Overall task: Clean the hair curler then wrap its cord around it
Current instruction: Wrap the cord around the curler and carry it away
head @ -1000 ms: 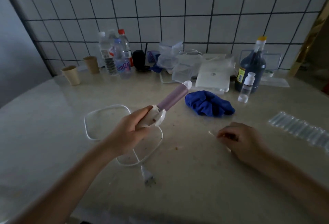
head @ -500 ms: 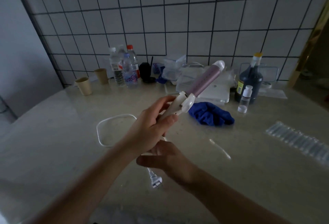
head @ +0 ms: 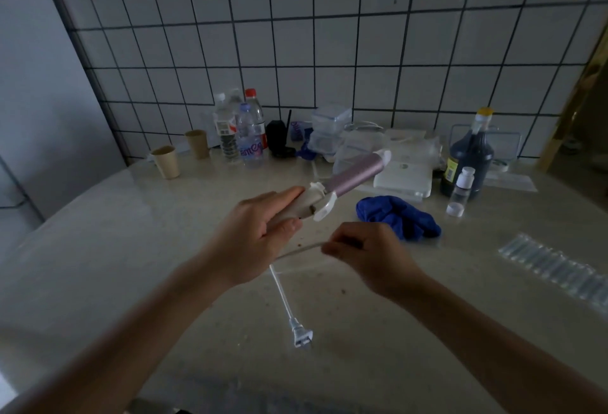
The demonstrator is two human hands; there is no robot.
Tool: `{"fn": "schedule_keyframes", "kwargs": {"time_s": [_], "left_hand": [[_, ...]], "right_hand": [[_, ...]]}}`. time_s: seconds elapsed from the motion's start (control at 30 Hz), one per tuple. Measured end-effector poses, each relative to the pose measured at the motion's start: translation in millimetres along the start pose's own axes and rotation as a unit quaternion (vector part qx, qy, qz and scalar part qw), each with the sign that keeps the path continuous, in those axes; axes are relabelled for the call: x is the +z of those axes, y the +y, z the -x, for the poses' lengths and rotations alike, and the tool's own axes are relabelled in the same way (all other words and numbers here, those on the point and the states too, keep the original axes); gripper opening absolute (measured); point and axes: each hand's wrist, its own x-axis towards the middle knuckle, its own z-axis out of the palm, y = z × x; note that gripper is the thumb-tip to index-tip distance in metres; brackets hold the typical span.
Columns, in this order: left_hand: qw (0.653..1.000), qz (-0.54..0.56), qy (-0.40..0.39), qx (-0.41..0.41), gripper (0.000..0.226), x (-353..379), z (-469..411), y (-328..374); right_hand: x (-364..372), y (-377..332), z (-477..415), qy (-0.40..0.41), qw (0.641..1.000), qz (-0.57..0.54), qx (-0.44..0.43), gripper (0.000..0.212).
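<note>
The hair curler [head: 353, 172] has a white handle and a mauve barrel that points up and to the right, above the table. My left hand [head: 253, 236] grips its handle. The white cord [head: 301, 250] runs taut from under my left hand to my right hand [head: 368, 255], which pinches it just right of the left hand. Another stretch of cord hangs down to the two-pin plug [head: 301, 336], which lies on the beige table [head: 131, 249] below both hands. A crumpled blue cloth [head: 398, 216] lies to the right of the curler.
Along the tiled wall stand two paper cups [head: 167, 162], plastic water bottles [head: 241, 137], clear containers [head: 330, 130], a white box [head: 403, 178], a dark bottle [head: 468, 157] and a small white-capped vial [head: 460, 189]. A strip of clear vials [head: 556, 268] lies at the right.
My right hand moved from under the left hand out to the right, pulling the cord taut. The cord loop that lay on the table is gone from view, and the curler barrel has dropped lower.
</note>
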Motion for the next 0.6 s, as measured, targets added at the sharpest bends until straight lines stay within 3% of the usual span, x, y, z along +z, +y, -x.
{"fn": "schedule_keyframes", "kwargs": {"time_s": [0.1,0.2,0.27,0.4,0.53,0.6], "left_hand": [[1.0,-0.018,-0.007,-0.018,0.038,-2.8,8.9,-10.8],[0.998,-0.015,-0.04,-0.046,0.029,-4.4,17.0,-19.0],[0.997,-0.007,-0.053,-0.056,0.039,-9.4,22.1,-23.6],[0.993,-0.084,-0.075,-0.04,0.06,-23.8,35.2,-35.2],[0.988,-0.127,-0.078,-0.027,0.062,-32.8,42.6,-41.0],[0.988,-0.128,-0.086,-0.025,0.058,-35.0,45.7,-39.3]], "right_hand": [[-14.0,11.8,-4.2,0.025,0.999,-0.003,0.027,0.011],[-17.5,8.2,-7.4,-0.029,0.999,0.039,0.001,0.013],[-27.6,7.4,-12.4,-0.039,0.999,0.035,-0.001,0.015],[-56.4,9.1,-22.3,0.022,0.998,0.053,-0.012,0.01],[-66.5,-9.2,-33.0,0.054,0.996,0.036,-0.063,0.021],[-68.4,-16.1,-41.6,0.055,0.994,0.039,-0.084,0.007]]}}
